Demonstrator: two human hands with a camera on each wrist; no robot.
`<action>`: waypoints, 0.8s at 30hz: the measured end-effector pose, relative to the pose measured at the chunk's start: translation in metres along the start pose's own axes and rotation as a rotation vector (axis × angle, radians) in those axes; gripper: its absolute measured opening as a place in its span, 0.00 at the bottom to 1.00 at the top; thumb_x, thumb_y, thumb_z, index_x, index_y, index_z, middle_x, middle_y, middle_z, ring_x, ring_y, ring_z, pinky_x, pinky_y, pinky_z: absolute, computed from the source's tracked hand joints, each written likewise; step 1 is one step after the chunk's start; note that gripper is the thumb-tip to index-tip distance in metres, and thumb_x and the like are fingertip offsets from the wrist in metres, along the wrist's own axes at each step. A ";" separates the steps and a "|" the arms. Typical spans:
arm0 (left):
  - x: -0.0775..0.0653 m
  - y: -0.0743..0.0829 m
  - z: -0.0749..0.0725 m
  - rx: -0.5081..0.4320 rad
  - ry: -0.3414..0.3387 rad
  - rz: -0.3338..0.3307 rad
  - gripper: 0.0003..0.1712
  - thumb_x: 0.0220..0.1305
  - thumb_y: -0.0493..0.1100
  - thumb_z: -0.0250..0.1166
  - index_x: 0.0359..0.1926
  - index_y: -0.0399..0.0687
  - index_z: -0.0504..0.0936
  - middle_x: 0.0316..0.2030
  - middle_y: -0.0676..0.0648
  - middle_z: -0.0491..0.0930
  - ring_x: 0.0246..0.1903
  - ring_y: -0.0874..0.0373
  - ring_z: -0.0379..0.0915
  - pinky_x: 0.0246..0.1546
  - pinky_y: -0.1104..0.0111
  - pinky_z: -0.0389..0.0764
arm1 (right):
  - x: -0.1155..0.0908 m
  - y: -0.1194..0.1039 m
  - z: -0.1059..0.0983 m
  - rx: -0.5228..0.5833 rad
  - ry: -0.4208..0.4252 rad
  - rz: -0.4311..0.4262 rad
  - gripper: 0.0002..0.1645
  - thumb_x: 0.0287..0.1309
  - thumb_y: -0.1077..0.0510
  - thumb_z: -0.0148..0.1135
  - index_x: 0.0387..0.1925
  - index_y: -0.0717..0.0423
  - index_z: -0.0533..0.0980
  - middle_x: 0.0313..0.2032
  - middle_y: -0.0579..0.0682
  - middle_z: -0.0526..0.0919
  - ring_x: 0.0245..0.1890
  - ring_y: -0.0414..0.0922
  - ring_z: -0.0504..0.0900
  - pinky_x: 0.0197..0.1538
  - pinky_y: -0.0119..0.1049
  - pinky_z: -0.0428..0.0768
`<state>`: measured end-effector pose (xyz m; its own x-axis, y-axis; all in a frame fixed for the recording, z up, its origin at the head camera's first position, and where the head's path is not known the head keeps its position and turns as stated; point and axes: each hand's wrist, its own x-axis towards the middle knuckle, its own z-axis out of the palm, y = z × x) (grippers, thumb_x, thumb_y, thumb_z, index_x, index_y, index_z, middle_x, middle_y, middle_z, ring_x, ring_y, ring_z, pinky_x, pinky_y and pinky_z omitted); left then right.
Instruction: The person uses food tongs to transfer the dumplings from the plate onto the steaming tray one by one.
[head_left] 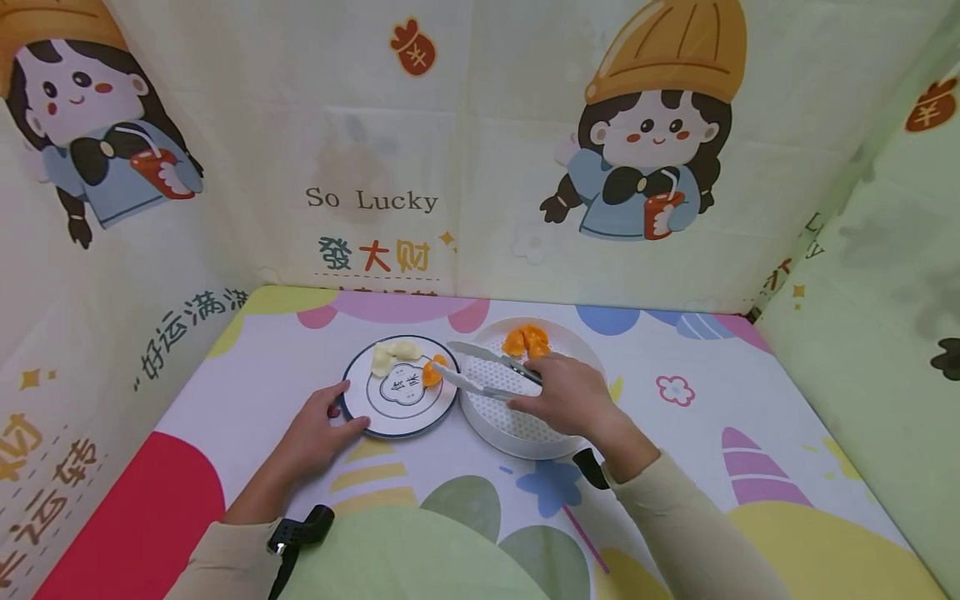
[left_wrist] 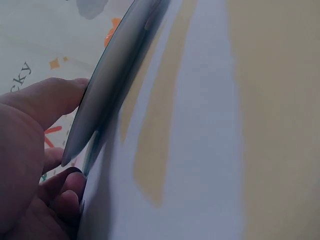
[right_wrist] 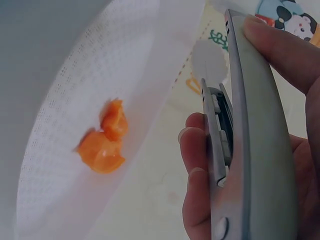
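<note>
Your left hand [head_left: 318,433] pinches the plate [head_left: 382,417] at eight o'clock; your right hand [head_left: 573,396] grips tongs [head_left: 468,384]. Already plated: pale bits [head_left: 384,360] at twelve, one orange bit [head_left: 431,375] at two; orange bits [head_left: 528,340] remain at the basket's [head_left: 495,437] twelve.

The plate [head_left: 408,423] is white with a dark blue rim and dark line-drawn centre, bearing cream pieces [head_left: 382,361] and an orange piece [head_left: 431,375]; the white basket [head_left: 517,442], dotted with holes, shows vivid orange pieces [head_left: 516,343] toward its far edge. Tongs [right_wrist: 265,140] are silver and grey-green. The table cover [head_left: 675,437] is white, yellow-green at its far left corner, pink along the far edge, red at the left edge
</note>
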<state>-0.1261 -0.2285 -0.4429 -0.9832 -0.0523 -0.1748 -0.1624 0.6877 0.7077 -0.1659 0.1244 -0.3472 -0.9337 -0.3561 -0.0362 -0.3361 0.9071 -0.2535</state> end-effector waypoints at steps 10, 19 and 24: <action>0.004 0.002 0.002 0.023 -0.013 -0.009 0.49 0.66 0.52 0.64 0.76 0.32 0.51 0.69 0.29 0.57 0.61 0.38 0.60 0.65 0.43 0.61 | 0.004 -0.007 0.003 -0.004 -0.023 -0.003 0.39 0.51 0.37 0.73 0.60 0.52 0.80 0.49 0.49 0.84 0.44 0.48 0.78 0.43 0.43 0.78; 0.005 0.003 0.005 0.013 0.001 -0.036 0.48 0.66 0.50 0.62 0.76 0.31 0.51 0.71 0.29 0.54 0.64 0.36 0.58 0.66 0.43 0.59 | 0.006 -0.011 0.003 -0.044 -0.038 -0.015 0.39 0.51 0.35 0.72 0.60 0.51 0.79 0.49 0.49 0.84 0.44 0.47 0.78 0.42 0.44 0.79; 0.006 0.004 0.006 -0.010 0.013 -0.018 0.46 0.66 0.47 0.61 0.75 0.29 0.51 0.71 0.28 0.54 0.64 0.37 0.59 0.67 0.44 0.59 | 0.007 -0.013 0.003 -0.058 -0.039 -0.008 0.40 0.51 0.34 0.71 0.60 0.51 0.79 0.49 0.49 0.84 0.43 0.47 0.78 0.41 0.43 0.78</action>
<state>-0.1321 -0.2220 -0.4455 -0.9812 -0.0740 -0.1782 -0.1805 0.6793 0.7114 -0.1679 0.1093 -0.3472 -0.9257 -0.3712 -0.0727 -0.3515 0.9151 -0.1977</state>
